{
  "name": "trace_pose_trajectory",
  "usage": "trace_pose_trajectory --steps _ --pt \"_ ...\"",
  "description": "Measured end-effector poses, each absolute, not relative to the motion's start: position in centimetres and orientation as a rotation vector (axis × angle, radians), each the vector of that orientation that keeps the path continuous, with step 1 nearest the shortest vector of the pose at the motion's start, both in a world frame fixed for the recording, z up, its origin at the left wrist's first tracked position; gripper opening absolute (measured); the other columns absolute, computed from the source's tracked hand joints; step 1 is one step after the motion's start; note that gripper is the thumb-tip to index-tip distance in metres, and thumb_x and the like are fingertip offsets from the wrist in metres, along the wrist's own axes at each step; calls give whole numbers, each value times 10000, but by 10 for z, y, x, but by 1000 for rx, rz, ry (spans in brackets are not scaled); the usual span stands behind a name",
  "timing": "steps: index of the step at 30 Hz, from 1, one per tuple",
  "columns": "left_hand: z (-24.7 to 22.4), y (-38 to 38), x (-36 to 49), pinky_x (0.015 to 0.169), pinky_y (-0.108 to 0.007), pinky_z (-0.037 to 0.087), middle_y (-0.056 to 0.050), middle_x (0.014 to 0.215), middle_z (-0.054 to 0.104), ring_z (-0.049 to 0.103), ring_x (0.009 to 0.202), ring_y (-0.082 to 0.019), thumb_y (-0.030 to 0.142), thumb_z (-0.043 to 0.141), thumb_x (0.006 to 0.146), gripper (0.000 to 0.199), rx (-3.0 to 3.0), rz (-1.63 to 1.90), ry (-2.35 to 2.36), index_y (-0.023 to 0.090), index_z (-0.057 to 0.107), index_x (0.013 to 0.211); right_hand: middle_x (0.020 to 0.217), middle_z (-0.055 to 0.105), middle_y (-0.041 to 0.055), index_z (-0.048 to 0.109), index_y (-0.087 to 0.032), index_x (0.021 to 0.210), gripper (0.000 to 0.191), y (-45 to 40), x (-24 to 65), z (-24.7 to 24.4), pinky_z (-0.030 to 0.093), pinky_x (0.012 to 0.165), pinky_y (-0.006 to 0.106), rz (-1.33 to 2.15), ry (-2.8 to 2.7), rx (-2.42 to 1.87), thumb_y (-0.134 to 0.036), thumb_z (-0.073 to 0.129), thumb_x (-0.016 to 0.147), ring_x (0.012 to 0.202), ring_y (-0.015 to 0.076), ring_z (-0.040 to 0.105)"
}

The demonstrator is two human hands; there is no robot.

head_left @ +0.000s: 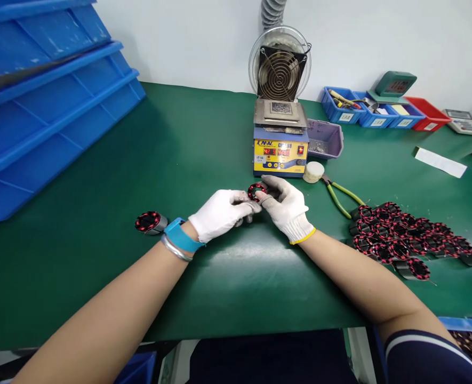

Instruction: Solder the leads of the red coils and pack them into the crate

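A motor stator (256, 188), a dark ring with red windings inside, is held up in front of the yellow-and-blue machine. My right hand (284, 205), in a white glove with grey fingertips, wraps round it from the right, thumb across its near edge. From the left, my gloved left hand (223, 213) has its fingers closed at the stator's lower edge; whether they also pinch a wire end is too small to tell. Another stator (151, 223) lies on its side on the green table, left of my left wrist.
The solder pot (281, 152) stands ahead with a fan (280, 74) behind it. Near it are a purple bin (334, 140), a round white tin (313, 172) and green-handled cutters (338, 198). Many stators (399, 234) lie right; blue trays (60, 122) stack left.
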State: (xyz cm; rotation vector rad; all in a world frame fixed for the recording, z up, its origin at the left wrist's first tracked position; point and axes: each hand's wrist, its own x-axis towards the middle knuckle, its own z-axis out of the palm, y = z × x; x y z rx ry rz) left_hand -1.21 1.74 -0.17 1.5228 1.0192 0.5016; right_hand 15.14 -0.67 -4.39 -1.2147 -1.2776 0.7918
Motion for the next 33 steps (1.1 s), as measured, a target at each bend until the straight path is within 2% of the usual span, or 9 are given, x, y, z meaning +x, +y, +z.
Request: trace_pose_trajectory --steps 4,7,10,13,15,19,24,28,33 --pt "16 28 -30 387 -198 266 22 524 501 406 424 -73 374 721 671 312 1243 827 902 165 495 621 1051 677 70 645 -186 1090 429 -6 151 -43 553 860 333 752 -1272 -1259 -383 721 716 919 201 655" --pt "15 33 -34 383 -205 283 13 549 505 433 439 -83 468 653 750 357 1295 1055 979 169 493 641 1044 672 66 644 -190 1095 432 -7 150 -41 552 858 332 726 -1273 -1256 -390 720 720 907 196 652" --pt "5 27 -25 416 -225 352 -24 610 571 481 468 -101 596 508 840 464 1571 825 1117 151 564 720 1057 663 65 645 -199 1090 416 -9 150 -40 542 881 331 666 -1318 -1264 -385 717 725 932 200 644" --pt "4 20 -20 437 -220 373 -7 564 551 466 461 -95 524 599 804 398 1609 641 1122 158 541 659 1057 659 64 646 -209 1086 400 -9 151 -40 537 888 328 618 -1361 -1266 -380 715 730 958 204 636" --pt "9 20 -25 401 -218 336 -1 526 527 443 434 -96 468 651 764 362 1536 565 1041 165 520 613 1053 657 67 647 -203 1085 408 -8 152 -41 538 884 329 614 -1348 -1255 -381 721 725 945 204 638" --pt "13 30 -40 349 -219 255 -3 468 471 396 379 -96 580 578 780 463 1391 692 967 169 508 579 1073 654 63 641 -203 1102 435 -6 153 -43 541 876 319 649 -1293 -1244 -402 722 725 931 197 642" --pt "-12 34 -34 390 -221 325 -59 621 600 499 451 -119 763 438 775 646 1495 606 982 138 600 811 1068 663 64 645 -197 1095 431 -8 154 -37 539 871 327 593 -1306 -1266 -405 719 724 928 200 640" --pt "-28 30 -22 460 -249 400 -71 703 613 558 531 -145 761 288 828 695 1323 853 936 131 579 869 1042 670 70 646 -189 1096 421 -2 166 -12 534 871 344 474 -1391 -1311 -393 713 734 925 212 640" --pt "-28 28 -12 553 -259 432 -66 767 629 575 610 -153 703 510 778 595 1494 799 980 122 580 883 1048 636 57 630 -219 1139 391 50 197 57 486 938 434 -8 -1694 -1557 -362 662 777 989 250 608"
